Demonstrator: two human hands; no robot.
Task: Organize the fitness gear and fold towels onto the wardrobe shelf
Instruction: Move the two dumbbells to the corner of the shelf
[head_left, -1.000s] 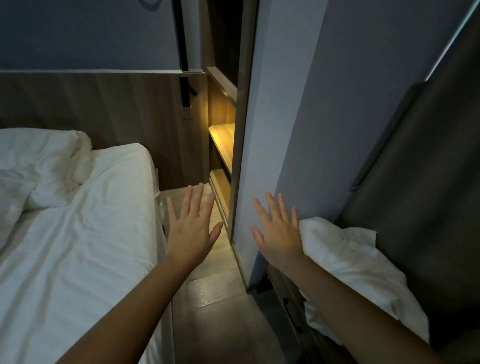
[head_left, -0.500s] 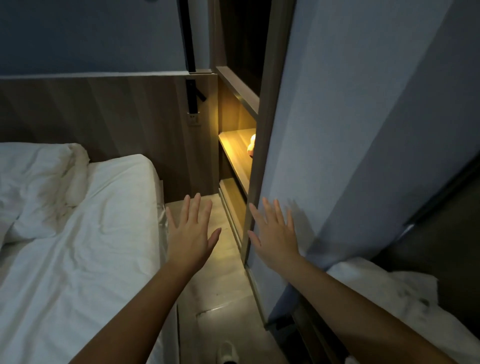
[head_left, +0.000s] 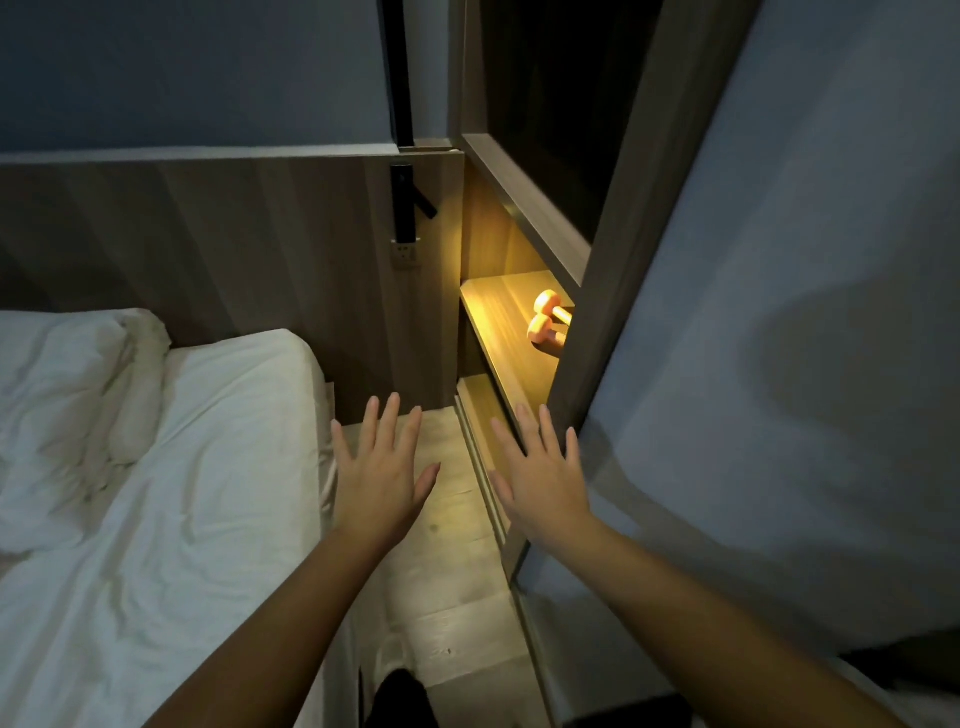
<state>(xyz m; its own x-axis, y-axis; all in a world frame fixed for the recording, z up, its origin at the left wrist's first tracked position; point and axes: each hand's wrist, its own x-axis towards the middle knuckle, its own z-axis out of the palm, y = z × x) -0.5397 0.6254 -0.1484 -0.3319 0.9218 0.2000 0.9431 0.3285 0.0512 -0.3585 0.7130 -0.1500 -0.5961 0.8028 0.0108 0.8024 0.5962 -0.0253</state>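
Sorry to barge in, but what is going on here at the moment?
A person stands between the bed and the wardrobe, both hands open and holding nothing: the left hand over the floor, the right hand by the wardrobe's edge. Two orange dumbbells lie on the lit shelf.

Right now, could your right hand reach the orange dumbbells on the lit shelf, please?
Probably yes: the right hand is empty, and the lit shelf is open-fronted beside it; the wardrobe door only hides the far ends of the orange dumbbells.
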